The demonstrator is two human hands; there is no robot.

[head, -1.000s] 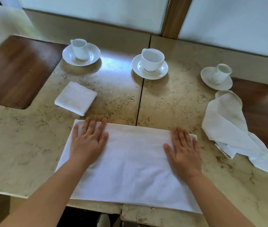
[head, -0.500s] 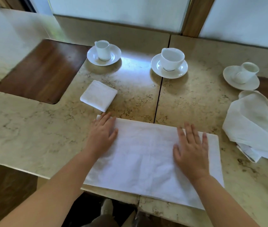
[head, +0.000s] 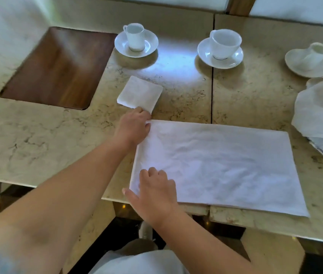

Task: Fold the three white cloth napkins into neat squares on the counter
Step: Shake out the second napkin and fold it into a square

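Observation:
A white napkin folded in half point(head: 221, 167) lies flat as a wide rectangle near the front edge of the marble counter point(head: 38, 139). My left hand point(head: 132, 128) pinches its far left corner. My right hand point(head: 153, 191) grips its near left corner, fingers curled on the cloth. A small folded square napkin point(head: 139, 93) sits just beyond my left hand. A third napkin point(head: 318, 119) lies crumpled at the right edge of the view.
Three white cups on saucers stand along the back: left point(head: 136, 41), middle point(head: 220, 49), right point(head: 307, 59). A dark wooden inlay point(head: 58, 68) is set into the counter at the left. The counter's front edge runs just under the flat napkin.
Both hands have left the flat pressing position. The left slid to the far left corner; the right crossed over from the right side to the near left corner. The camera view shifted left.

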